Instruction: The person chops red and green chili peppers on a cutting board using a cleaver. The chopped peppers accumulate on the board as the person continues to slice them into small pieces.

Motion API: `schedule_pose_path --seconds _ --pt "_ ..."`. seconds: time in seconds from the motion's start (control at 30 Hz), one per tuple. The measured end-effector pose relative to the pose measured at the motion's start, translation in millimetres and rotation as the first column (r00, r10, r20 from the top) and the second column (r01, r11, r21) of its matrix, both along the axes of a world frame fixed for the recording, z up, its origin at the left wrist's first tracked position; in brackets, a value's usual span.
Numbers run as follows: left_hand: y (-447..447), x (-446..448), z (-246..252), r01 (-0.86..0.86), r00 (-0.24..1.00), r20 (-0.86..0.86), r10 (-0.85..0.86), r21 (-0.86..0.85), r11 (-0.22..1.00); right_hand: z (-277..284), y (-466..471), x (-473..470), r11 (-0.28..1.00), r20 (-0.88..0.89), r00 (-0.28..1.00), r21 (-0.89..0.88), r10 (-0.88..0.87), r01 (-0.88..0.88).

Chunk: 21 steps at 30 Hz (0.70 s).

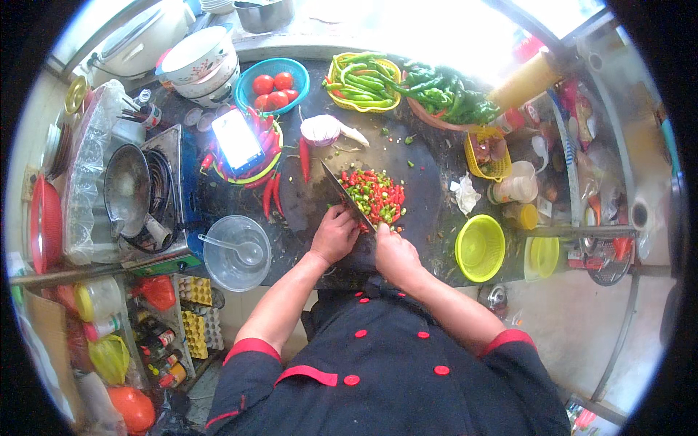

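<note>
My right hand point(397, 255) grips the handle of a kitchen knife point(347, 195), whose blade slants away to the upper left over a dark round cutting board point(422, 188). On the blade's left side, my left hand point(335, 234) rests with curled fingers close against it. Whatever lies under those fingers is mostly hidden. A heap of chopped red and green chili peppers point(376, 196) lies along the right side of the blade. Farther up the board are a peeled purple-skinned onion or garlic bulb point(319, 131) and one whole red chili point(304, 159).
Behind the board stand a blue basket point(245, 82) of tomatoes, a yellow basket point(376, 109) of green chilies and leafy greens point(452, 92). A phone point(237, 139) lies on red chilies. Left are a plastic bowl point(218, 267) and a gas stove point(188, 180); right, a lime-green basket point(480, 248).
</note>
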<state>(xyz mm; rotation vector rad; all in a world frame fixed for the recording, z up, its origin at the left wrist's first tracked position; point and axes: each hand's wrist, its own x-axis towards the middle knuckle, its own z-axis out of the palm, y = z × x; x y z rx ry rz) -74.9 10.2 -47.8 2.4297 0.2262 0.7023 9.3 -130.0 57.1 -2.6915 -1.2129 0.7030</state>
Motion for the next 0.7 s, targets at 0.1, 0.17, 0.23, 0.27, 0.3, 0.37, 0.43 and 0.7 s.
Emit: schedule_pose_path --seconds 0.1,0.17,0.23,0.27,0.3,0.37,0.43,0.7 --pt "1 1 -1 -0.005 0.999 0.032 0.005 0.012 1.0 -2 -8 0 0.999 0.022 1.0 -0.045 0.008 -0.007" --pt "1 0 -1 0.007 1.0 0.016 -0.007 -0.004 1.0 -5 -9 0 0.992 0.084 0.994 0.091 0.074 -0.082" --pt "1 -1 -1 0.027 1.0 0.003 -0.027 -0.002 1.0 -7 -10 1 1.0 0.03 1.0 -0.013 0.007 -0.007" --pt "3 0 -1 0.016 1.0 0.006 -0.016 0.009 1.0 -8 -8 2 1.0 0.073 0.997 -0.01 -0.008 0.009" --pt "2 0 -1 0.011 1.0 -0.001 -0.011 0.011 1.0 -8 -6 2 0.999 0.0 1.0 -0.036 0.001 -0.001" --pt "4 0 -1 0.014 1.0 0.015 -0.014 0.011 1.0 -9 -2 0 0.987 0.005 0.998 -0.153 -0.056 0.056" --pt "1 -1 -2 0.015 1.0 0.01 -0.014 -0.012 1.0 -9 1 0 0.999 0.03 0.999 0.021 0.036 -0.037" --pt "3 1 -4 0.004 1.0 -0.003 -0.004 0.007 1.0 -15 1 -3 0.997 -0.005 1.0 0.078 0.006 -0.006"
